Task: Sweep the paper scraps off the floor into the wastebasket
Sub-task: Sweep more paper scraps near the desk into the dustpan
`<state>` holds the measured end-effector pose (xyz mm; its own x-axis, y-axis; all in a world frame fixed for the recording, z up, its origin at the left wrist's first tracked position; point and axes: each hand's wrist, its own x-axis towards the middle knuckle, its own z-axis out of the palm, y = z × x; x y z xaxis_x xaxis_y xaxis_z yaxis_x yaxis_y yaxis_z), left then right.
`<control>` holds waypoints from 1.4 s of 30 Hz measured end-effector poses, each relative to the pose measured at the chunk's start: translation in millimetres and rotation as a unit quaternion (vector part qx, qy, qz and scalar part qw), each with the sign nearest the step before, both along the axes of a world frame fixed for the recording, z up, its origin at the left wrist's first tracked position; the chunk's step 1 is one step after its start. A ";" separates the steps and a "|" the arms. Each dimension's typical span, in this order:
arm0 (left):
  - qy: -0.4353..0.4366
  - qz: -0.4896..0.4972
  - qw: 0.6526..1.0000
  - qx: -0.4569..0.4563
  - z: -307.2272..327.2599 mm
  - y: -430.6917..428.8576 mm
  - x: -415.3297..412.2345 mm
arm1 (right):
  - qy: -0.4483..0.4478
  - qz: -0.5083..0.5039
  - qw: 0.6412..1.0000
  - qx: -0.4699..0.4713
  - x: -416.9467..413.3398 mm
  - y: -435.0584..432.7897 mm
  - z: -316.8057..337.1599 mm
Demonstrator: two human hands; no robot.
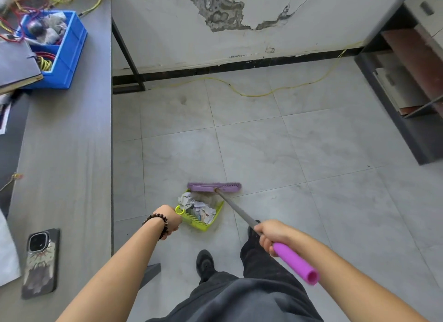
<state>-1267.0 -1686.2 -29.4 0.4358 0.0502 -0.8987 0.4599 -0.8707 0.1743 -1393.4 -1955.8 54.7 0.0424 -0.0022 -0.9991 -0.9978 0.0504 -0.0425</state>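
- Left grip (167, 220) is clenching the green dustpan (191, 223) on the floor (311, 142)
- Right grip (271, 235) is grasping the broom (214, 187), crowding paper scraps (199, 206) inside the dustpan
- Next, probably: carrying it level; wastebasket isn't showing

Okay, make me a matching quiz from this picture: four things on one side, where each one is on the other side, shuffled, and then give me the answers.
Things:
1 broom
2 paper scraps
3 phone
4 yellow cable

Places:
A lying on the grey desk
B on the floor near the wall
C inside the dustpan
D in the right hand, head at the dustpan's open edge

Pairs: 1-D, 2-C, 3-A, 4-B
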 end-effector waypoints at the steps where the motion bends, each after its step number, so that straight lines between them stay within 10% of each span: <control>1: -0.001 -0.001 1.000 0.005 -0.7 2.6 0.4 | 0.012 -0.019 1.000 0.008 4.7 -8.7 7.6; 21: -0.022 0.086 0.996 0.002 -3.5 35.2 -46.9 | -0.072 0.257 0.960 -0.088 3.7 41.6 -30.3; 42: -0.075 0.062 0.994 -0.044 -0.3 49.6 -83.4 | -0.004 -0.214 0.976 0.028 -94.7 17.6 45.5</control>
<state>-1350.4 -1636.7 -29.8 0.5598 0.0367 -0.8278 0.5267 -0.7870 0.3213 -1488.1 -1938.2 100.2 0.0568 0.0339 -0.9978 -0.8847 0.4649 -0.0346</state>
